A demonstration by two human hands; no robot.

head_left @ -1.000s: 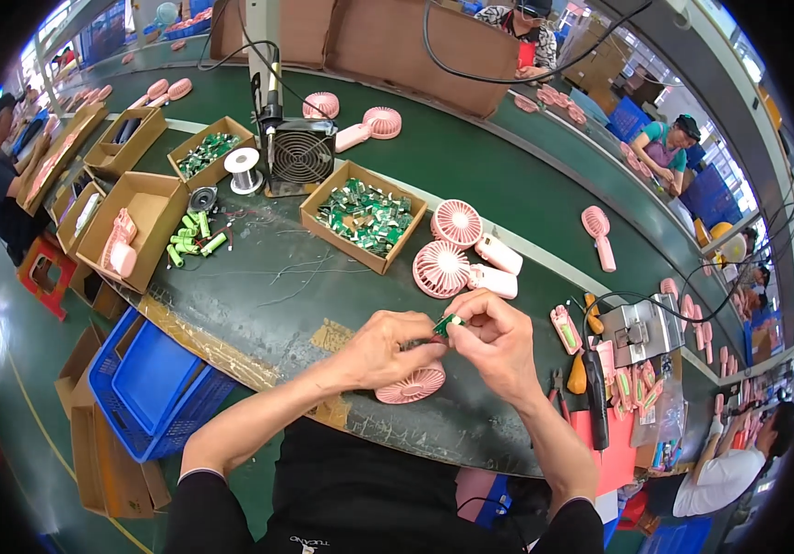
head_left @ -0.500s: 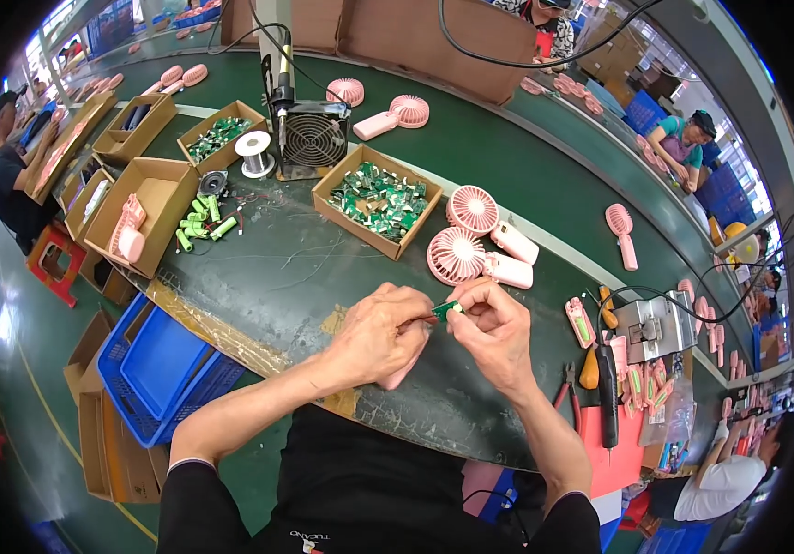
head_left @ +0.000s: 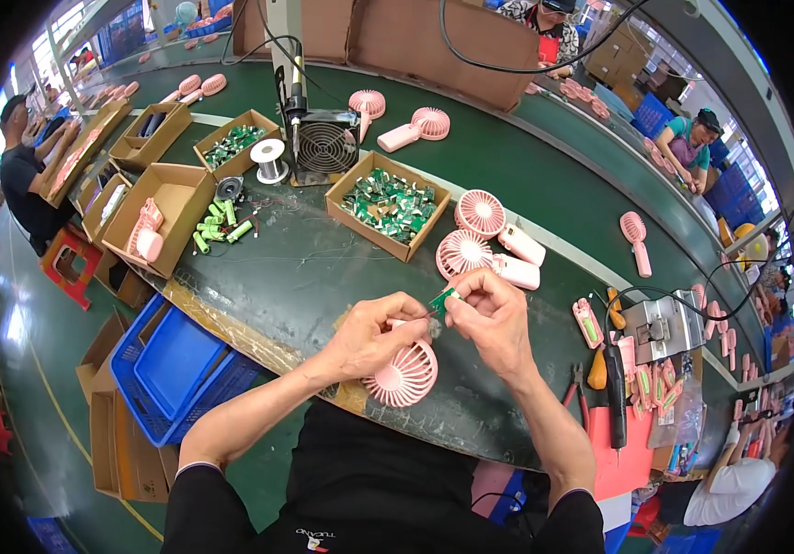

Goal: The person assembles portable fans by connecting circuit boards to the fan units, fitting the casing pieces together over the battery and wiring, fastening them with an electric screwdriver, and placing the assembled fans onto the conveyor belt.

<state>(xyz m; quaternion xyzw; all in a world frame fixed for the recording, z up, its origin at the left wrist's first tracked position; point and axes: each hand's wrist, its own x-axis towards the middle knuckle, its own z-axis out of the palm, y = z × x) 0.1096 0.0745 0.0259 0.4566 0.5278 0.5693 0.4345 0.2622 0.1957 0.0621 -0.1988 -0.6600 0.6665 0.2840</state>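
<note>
In front of me my right hand pinches a small green circuit board between thumb and fingertips. My left hand is closed round a pink handheld fan, whose round slatted head shows below the fingers. Most of its handle is hidden by the hand. Thin wire seems to run between the left fingertips and the board, too fine to follow. Just beyond my right hand lie two pink fans with round heads, the nearer fan head and the farther one.
A cardboard box of circuit boards stands ahead, beside a soldering iron and a solder spool. Green battery cells lie left. Pliers and an electric screwdriver lie right. Co-workers sit farther off.
The fan under my left hand has turned so its slatted head now shows. Both hands stay close together, and the board remains pinched in the right one. The view has shifted slightly.
</note>
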